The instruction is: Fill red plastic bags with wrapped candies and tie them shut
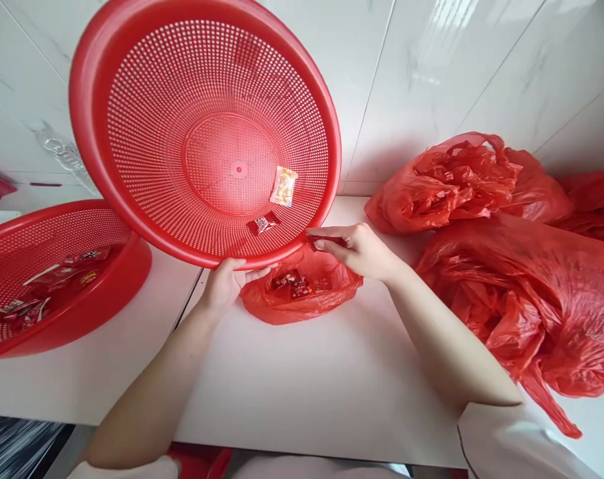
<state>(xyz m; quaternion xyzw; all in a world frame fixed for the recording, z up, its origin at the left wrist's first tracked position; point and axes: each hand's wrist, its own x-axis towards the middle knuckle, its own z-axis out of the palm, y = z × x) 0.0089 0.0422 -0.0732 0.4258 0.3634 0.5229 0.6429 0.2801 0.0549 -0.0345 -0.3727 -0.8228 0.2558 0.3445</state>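
A large red perforated basket [147, 133] is tilted with its open side toward me. Inside it lie a pale yellow wrapped snack [284, 186] and a small dark red packet [265, 224]. My left hand [225, 285] grips the basket's lower rim, thumb over the edge and fingers underneath. Below the rim, a red plastic bag [297, 309] sits open on the table, with several small dark red packets [300, 287] in it. My right hand [356, 249] is closed in a pinch at the bag's upper edge, just beside the basket rim.
At left stands a second red basket [117, 286] holding several red packets [65, 269]. Bunched red plastic bags [461, 179] lie at the right, with another large one [556, 293] nearer. A white tiled wall [432, 73] rises behind the white table [302, 386].
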